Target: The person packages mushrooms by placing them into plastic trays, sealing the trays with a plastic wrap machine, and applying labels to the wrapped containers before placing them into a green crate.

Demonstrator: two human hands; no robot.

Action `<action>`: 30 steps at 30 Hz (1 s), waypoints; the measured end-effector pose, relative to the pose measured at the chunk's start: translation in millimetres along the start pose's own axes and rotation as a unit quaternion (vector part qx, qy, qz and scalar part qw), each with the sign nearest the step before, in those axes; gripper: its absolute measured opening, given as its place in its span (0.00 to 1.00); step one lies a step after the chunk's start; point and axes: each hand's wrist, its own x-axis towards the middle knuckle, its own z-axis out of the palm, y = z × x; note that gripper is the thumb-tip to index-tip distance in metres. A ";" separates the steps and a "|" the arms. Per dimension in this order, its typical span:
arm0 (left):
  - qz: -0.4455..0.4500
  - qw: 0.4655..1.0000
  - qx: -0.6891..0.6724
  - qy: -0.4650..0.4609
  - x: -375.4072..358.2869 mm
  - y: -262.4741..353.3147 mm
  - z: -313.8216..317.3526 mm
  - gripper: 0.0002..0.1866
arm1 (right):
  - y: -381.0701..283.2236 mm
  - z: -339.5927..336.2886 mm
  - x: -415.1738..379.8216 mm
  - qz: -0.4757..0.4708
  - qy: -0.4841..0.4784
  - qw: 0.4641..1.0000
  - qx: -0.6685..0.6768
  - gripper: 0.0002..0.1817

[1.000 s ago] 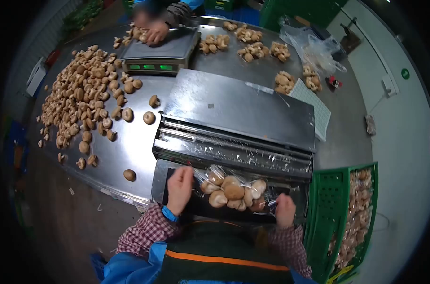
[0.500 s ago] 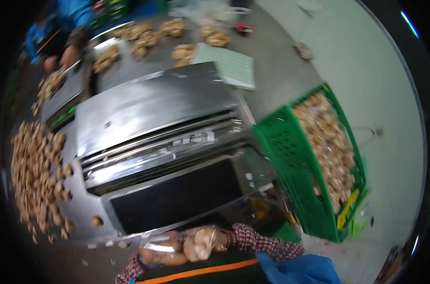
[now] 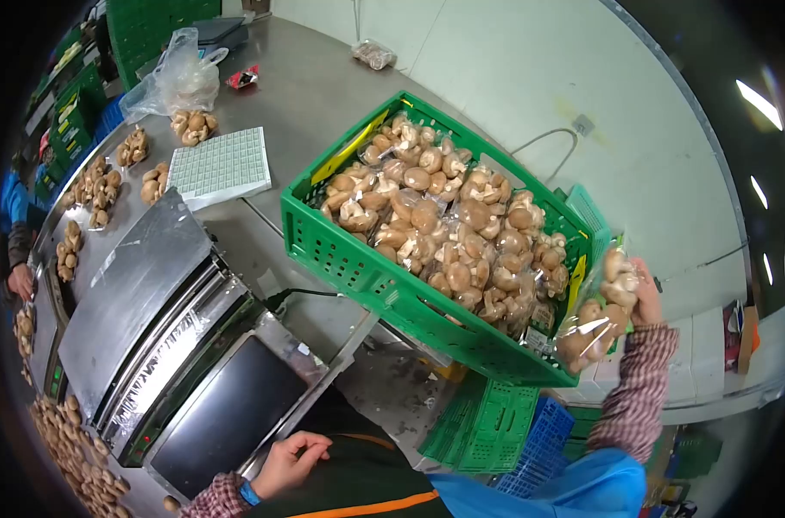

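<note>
My right hand (image 3: 645, 295) grips a clear plastic bag of brown mushrooms (image 3: 595, 315), which hangs beside the right end of a green crate (image 3: 358, 281). Inside the crate lie many similar bagged mushrooms (image 3: 474, 211), filling it near its rim. Nothing is in my left hand (image 3: 293, 464); its fingers are loosely bent and apart. That hand hovers before my dark apron (image 3: 358, 466), close to the front corner of the metal wrapping machine (image 3: 237, 406) with its dark plate.
Loose mushrooms (image 3: 73, 457) are spread at the lower left. A pale gridded tray (image 3: 220, 164), small mushroom piles and a plastic bag (image 3: 181, 78) occupy the steel table. Another person's hand (image 3: 21, 281) shows at far left. Green and blue crates (image 3: 505, 423) stand below.
My view has turned right toward the crate. The bagged mushrooms have gone from in front of my body to the crate's right end in my right hand; my left hand is off them.
</note>
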 end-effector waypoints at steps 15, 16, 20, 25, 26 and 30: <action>-0.218 0.775 -0.181 0.564 -117.3 -206.4 56.5 0.26 | 153.5 -68.6 46.5 -0.219 0.045 0.754 -0.617 0.29; -0.253 0.722 -0.257 0.591 -118.9 -192.3 54.1 0.33 | 185.6 -66.3 44.9 -0.252 0.056 0.729 -0.634 0.29; -0.210 0.566 -0.180 0.777 -132.2 -238.8 34.0 0.43 | 208.6 -105.9 65.3 -0.245 0.004 0.744 -0.621 0.32; -0.101 0.396 -0.087 0.909 -213.8 -288.8 27.4 0.36 | 132.5 -43.1 19.4 -0.519 0.101 0.653 -0.541 0.13; -0.098 0.426 -0.080 0.896 -232.7 -283.3 16.2 0.35 | 138.7 -25.1 6.2 -0.524 0.090 0.660 -0.531 0.13; -0.070 0.577 -0.266 0.769 -282.0 -272.2 -26.2 0.29 | 153.8 72.2 -88.2 -0.415 -0.176 0.775 -0.442 0.11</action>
